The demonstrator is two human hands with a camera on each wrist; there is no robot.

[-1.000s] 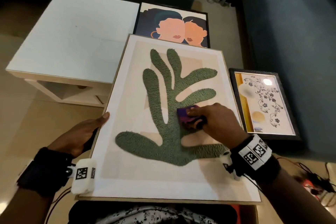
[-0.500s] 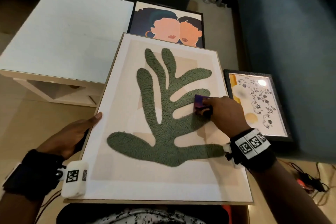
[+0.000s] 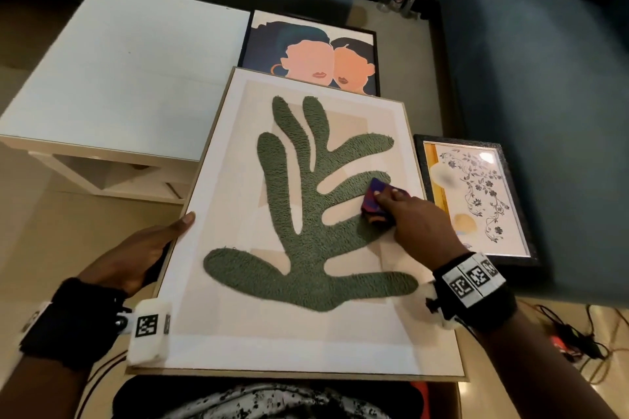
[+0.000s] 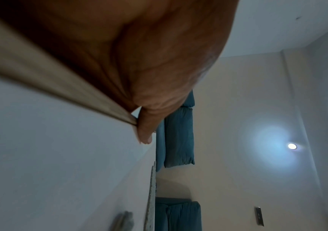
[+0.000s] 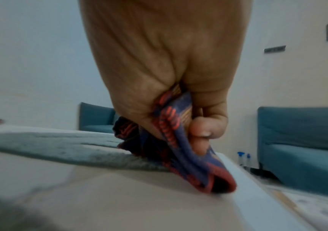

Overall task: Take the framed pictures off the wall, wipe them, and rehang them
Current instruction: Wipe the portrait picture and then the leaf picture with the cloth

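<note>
Big leaf picture (image 3: 238,333) lies flat across the lap. Left hand (image 3: 132,255) grips its left edge, thumb on top. Right hand (image 3: 415,224) pinches a purple-red cloth (image 3: 376,202), pressing it on the glass nr the right side, over a green lobe.

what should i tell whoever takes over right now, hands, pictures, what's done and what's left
Left hand grips the left edge of the big leaf picture, which lies flat in front of the person.
Right hand holds the patterned cloth against its glass, near the right side, mid-wipe.
Portrait picture and floral picture lie on the floor.
Done: three pictures are off the wall.
Left: finish wiping this one; whether the other two are wiped cannot be told; rehang all.
</note>
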